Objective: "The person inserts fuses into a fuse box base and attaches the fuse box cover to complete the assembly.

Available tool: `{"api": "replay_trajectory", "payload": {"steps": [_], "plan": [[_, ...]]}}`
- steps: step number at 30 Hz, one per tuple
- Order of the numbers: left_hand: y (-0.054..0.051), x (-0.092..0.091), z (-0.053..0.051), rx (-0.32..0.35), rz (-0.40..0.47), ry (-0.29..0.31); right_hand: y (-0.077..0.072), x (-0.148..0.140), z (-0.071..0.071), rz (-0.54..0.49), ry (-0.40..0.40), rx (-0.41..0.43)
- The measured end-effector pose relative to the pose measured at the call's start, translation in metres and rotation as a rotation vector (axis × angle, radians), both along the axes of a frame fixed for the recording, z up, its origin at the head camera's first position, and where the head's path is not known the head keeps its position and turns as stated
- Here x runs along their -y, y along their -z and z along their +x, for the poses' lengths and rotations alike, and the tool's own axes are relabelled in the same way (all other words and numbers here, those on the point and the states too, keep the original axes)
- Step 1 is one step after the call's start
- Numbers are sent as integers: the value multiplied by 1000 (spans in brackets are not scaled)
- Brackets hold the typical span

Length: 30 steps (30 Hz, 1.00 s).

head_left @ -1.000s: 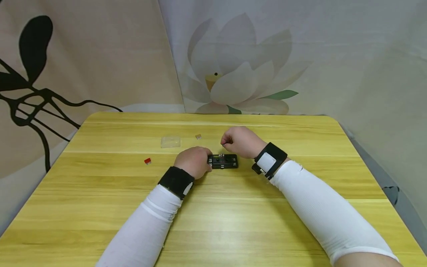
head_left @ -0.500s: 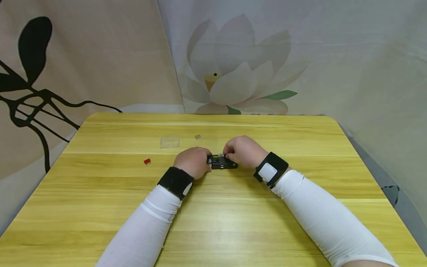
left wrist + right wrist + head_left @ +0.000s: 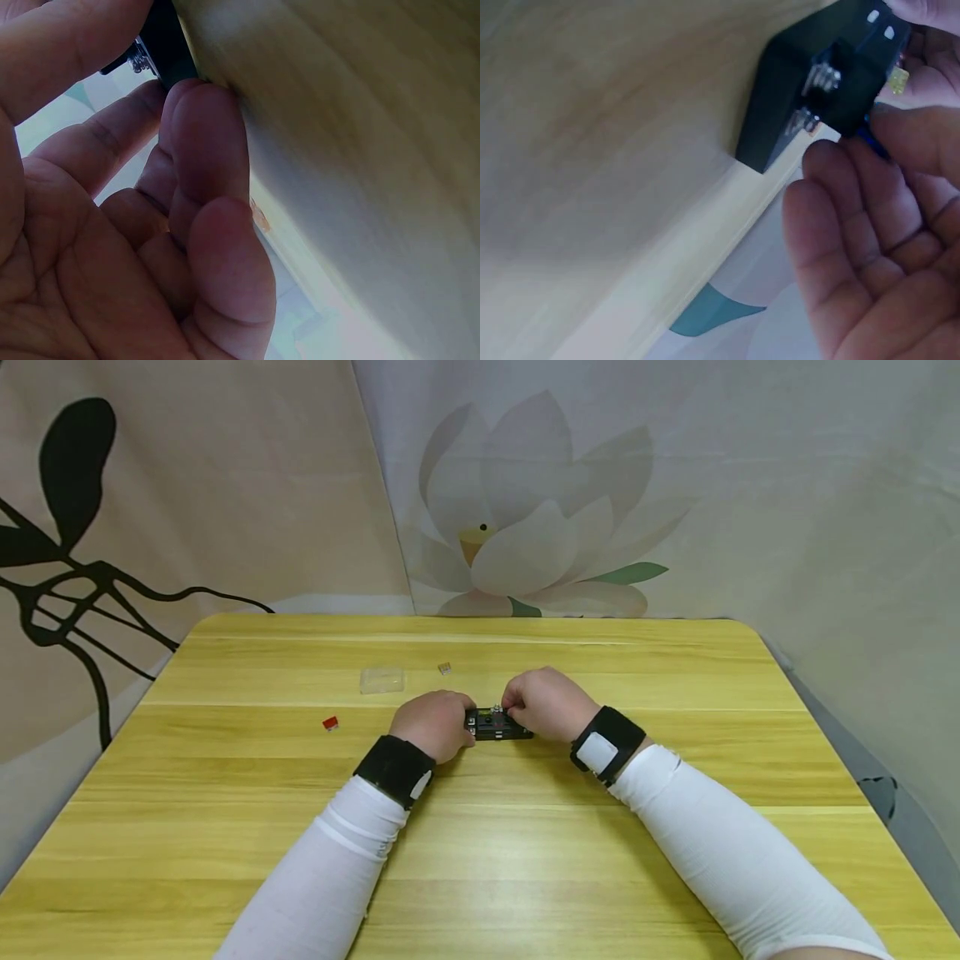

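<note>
A black rectangular device lies flat on the table, with metal contacts on its top. My left hand grips its left end between thumb and fingers; the left wrist view shows those fingers beside the device's dark edge. At the device's right end, my right hand pinches a small blue piece between thumb and index finger. In the right wrist view the piece is against the side of the device, beside metal springs or screws. The fingers partly cover where they meet.
On the wooden table a clear plastic cover lies behind my left hand. A small light-coloured piece is to its right, and a small red piece lies further left. A printed cloth hangs behind the table.
My right hand has come down and toward me, from behind the device onto its right end. My left hand and the device have stayed in place.
</note>
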<state>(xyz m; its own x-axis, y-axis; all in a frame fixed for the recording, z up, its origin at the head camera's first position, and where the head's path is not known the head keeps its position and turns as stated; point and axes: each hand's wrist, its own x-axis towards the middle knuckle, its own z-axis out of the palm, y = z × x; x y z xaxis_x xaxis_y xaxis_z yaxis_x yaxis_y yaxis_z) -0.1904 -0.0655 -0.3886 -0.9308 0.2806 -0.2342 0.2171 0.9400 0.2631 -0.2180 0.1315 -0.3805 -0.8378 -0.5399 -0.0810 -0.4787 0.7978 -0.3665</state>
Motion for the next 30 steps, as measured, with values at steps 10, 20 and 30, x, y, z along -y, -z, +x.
{"api": "replay_trajectory", "payload": {"steps": [10,20,30], "plan": [[1,0,0,7,3,-5,-3,2,2,78,-74,-106],[0,0,1,10,9,-11,-3,5,8,152,-100,-190],[-2,-2,1,12,-5,-12,-6,2,14,189,-142,-186]]}}
